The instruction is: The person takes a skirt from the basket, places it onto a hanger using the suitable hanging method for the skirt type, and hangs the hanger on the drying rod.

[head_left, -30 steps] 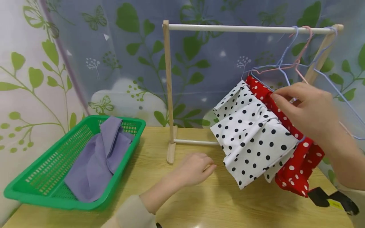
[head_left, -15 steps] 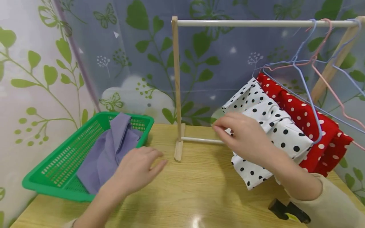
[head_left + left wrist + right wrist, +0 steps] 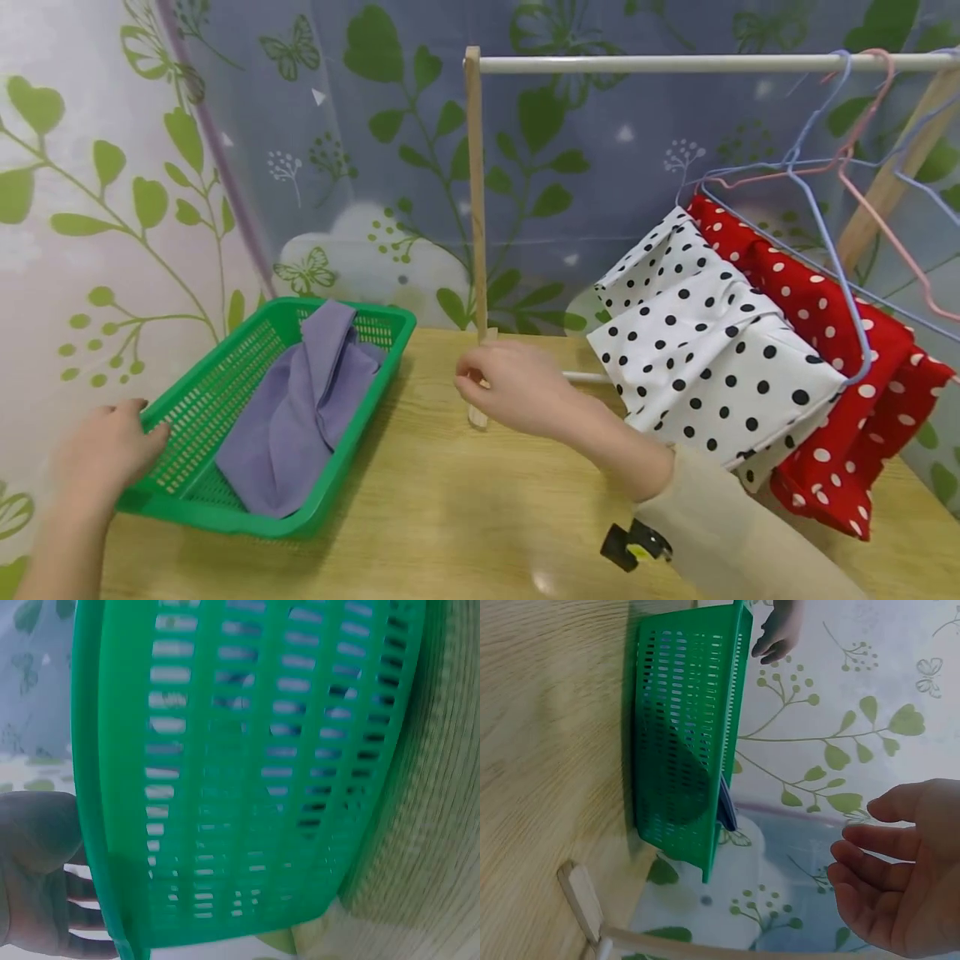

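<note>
A patterned curtain (image 3: pixel 420 192) closes off the back, and in front of it a wooden counter (image 3: pixel 427 500) carries everything. On the right stands a rack (image 3: pixel 645 64) with a white rail; toward the rail's right end hang blue hangers (image 3: pixel 813 200) and a pink hanger (image 3: pixel 870 204), with a white spotted cloth (image 3: pixel 705 333) draped in front of a red spotted cloth (image 3: pixel 810 292). To the left of the rack, a green basket (image 3: pixel 360 433) sits at a slant, its long axis running from near left to far right. Inside it lies a crumpled purple cloth (image 3: pixel 292 425), stretched roughly along the same slant, its far end raised near the basket's back wall. The relation that counts is that the cloth lies between the two hands: right of the left hand (image 3: pixel 105 450) and left of the right hand (image 3: pixel 517 387). The left looks slightly nearer, at the basket's left rim, thumb and fingers apart and holding nothing; whether it touches the rim I cannot tell. The right hangs above the counter in front of the rack's left post, just beyond the basket's right side, its fingers loosely bent, thumb apart from them in the right wrist view, with nothing between them.
</note>
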Demonstrator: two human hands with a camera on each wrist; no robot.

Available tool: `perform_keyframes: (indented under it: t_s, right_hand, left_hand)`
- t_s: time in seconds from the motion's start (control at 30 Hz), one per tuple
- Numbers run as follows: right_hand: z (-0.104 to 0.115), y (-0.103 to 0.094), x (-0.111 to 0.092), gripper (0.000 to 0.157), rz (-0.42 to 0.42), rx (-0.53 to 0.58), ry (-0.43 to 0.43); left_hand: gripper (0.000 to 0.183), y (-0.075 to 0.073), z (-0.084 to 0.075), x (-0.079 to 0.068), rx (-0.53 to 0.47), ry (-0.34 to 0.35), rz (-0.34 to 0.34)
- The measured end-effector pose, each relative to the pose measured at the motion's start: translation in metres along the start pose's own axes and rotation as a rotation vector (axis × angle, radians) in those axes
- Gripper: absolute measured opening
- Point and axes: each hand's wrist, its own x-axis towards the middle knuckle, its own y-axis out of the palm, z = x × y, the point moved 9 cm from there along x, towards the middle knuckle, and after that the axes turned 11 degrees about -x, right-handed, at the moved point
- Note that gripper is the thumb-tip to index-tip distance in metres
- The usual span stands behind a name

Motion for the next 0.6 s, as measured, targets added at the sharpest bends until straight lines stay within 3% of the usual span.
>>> perform_keyframes:
  t_s: [0.07,0.17,0.43,0.6]
  right_hand:
    - [0.006,0.013,0.016,0.018,0.046,0.027,0.003]
    - [0.013,0.032,0.042,0.022,0.1,0.091,0.005]
    - [0.037,0.094,0.102,0.027,0.186,0.363,-0.002]
    - [0.053,0.125,0.126,0.032,0.184,0.433,0.005]
  left_hand:
    - [0.055,0.003,0.01,0.003,0.013,0.018,0.037]
    - [0.052,0.004,0.011,0.004,0.016,0.062,0.046]
    - [0.042,0.004,0.006,-0.007,0.009,0.111,-0.172]
    - [0.042,0.005,0.005,-0.011,0.019,0.105,-0.226]
